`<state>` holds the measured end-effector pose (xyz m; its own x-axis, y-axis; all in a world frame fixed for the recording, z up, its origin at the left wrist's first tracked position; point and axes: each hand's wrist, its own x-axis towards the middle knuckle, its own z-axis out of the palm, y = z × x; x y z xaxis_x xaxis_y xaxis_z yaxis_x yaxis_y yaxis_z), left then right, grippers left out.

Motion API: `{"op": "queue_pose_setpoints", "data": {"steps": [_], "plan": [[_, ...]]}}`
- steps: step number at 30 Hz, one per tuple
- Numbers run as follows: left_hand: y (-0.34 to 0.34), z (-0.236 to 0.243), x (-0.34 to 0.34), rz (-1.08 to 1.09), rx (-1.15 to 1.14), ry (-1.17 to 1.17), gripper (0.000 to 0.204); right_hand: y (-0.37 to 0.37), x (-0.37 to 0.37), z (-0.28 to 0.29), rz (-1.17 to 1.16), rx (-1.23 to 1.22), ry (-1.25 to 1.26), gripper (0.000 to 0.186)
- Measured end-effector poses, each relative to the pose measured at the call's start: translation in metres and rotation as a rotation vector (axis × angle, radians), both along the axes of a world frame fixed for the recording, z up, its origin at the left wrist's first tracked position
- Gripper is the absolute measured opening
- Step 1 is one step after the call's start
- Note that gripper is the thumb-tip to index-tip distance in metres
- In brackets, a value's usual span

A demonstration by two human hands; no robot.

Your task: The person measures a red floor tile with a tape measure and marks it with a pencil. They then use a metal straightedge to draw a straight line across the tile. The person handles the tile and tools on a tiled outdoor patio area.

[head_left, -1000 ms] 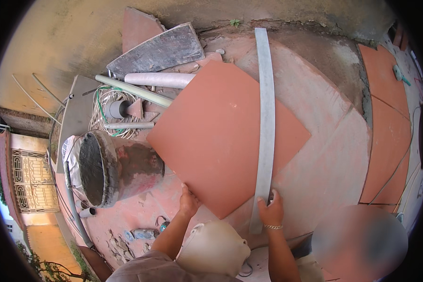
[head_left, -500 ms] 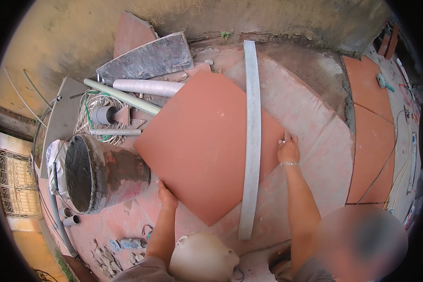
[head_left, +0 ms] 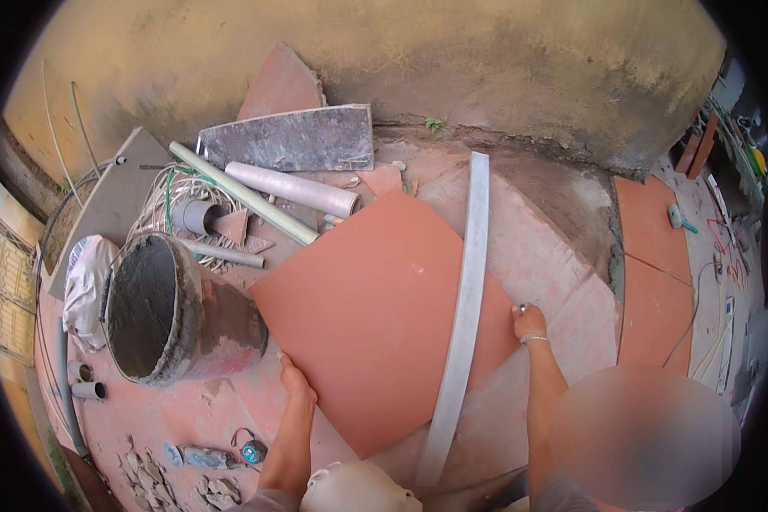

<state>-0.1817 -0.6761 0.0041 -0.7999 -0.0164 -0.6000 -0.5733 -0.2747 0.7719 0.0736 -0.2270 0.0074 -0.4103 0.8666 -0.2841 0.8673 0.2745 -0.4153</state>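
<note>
Step in hand, as we read it: handling the big reddish tile (head_left: 367,316) by its edges, with the grey straight bar (head_left: 464,307) across its right part. Tile's low over the floor (head_left: 563,273), just right of the mortar bucket (head_left: 222,324); flat or lifted, we can't tell. Next move, we judge, calls for even support both sides, watching the bar. Left hand (head_left: 299,382): partly open, fingers stretched along the lower-left edge; grip underneath hidden. Right hand (head_left: 529,322): fingers curled at the right corner, firm hold unclear. Both forearms reach forward, spread apart.
</note>
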Motion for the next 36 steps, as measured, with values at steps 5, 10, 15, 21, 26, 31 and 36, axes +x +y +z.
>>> {"op": "queue_pose_setpoints", "data": {"steps": [5, 10, 15, 21, 26, 31, 36], "plan": [[-0.020, -0.001, 0.057, -0.057, 0.031, -0.095, 0.070, -0.020, 0.094, 0.016, -0.111, 0.040, -0.036, 0.041], [0.007, 0.002, 0.068, -0.125, -0.038, -0.147, 0.073, -0.028, 0.143, 0.011, -0.193, 0.047, -0.035, 0.039], [0.036, 0.005, 0.066, -0.153, -0.107, -0.173, 0.077, -0.016, 0.148, 0.002, -0.219, 0.067, -0.041, 0.037], [0.033, 0.006, 0.051, -0.607, -0.597, -0.011, 0.081, -0.001, 0.133, 0.004, -0.186, 0.097, -0.078, 0.037], [0.032, 0.024, 0.002, -1.313, -0.968, -0.096, 0.078, 0.017, 0.117, -0.001, -0.177, 0.141, -0.106, 0.038], [0.057, 0.062, -0.010, -1.711, -1.164, -0.054, 0.066, -0.001, 0.110, 0.009, -0.087, 0.257, -0.052, 0.036], [0.124, 0.091, -0.001, -1.755, -1.137, 0.571, 0.047, -0.097, 0.129, 0.048, -0.383, 0.154, 0.289, 0.039]]}}
